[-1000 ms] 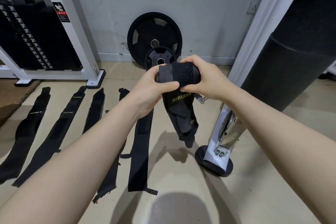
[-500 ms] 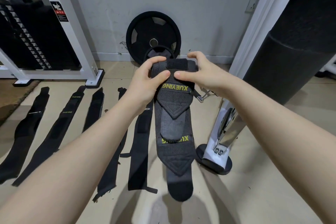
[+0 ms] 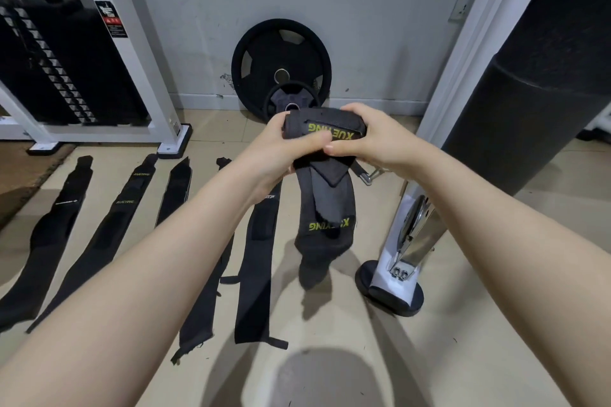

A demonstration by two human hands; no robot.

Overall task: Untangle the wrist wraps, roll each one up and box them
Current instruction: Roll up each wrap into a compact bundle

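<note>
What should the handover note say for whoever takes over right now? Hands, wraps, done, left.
Left hand: grip on the left end of the partly rolled black fabric wrist wrap with yellow lettering.
Right hand: grip on the roll's right end.
The wrap's loose tail hangs down, clear of the beige tiled floor.
Five flat black wrist wraps lie side by side on the floor, to the left.
Done: untangling, by the look of it.
Left: finish this roll, roll the five, box all. No box in view.

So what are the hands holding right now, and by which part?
Both hands, left hand and right hand, grip one black wrist wrap by its rolled-up top end, one at each side; the unrolled tail hangs free below.
</note>
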